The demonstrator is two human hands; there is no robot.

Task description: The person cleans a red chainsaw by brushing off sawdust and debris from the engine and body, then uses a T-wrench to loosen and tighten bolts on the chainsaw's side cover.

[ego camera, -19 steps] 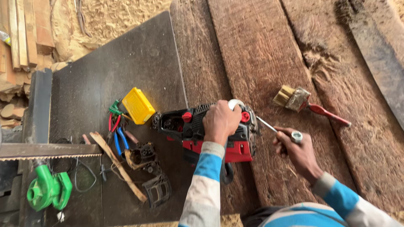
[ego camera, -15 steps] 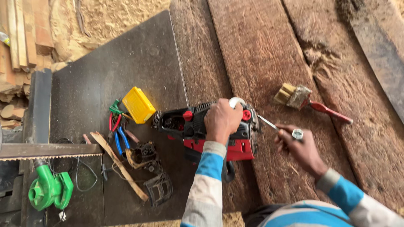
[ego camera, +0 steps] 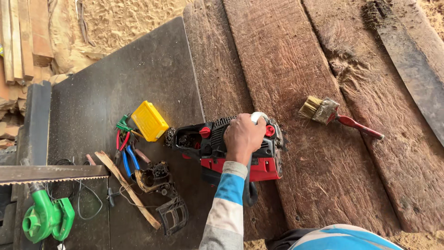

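**Hand on a chainsaw body at a plank workbench**

The left hand (ego camera: 243,136) lies closed over the top of the red and black chainsaw body (ego camera: 231,148), fingers curled round its pale handle. The saw rests across the seam between the dark board (ego camera: 115,83) and the rough wooden planks (ego camera: 286,69). The right hand is out of view. To the left lie a yellow box (ego camera: 148,121), pliers (ego camera: 125,153) and a green blower (ego camera: 46,217). A paintbrush (ego camera: 335,115) with a red handle lies well to the right.
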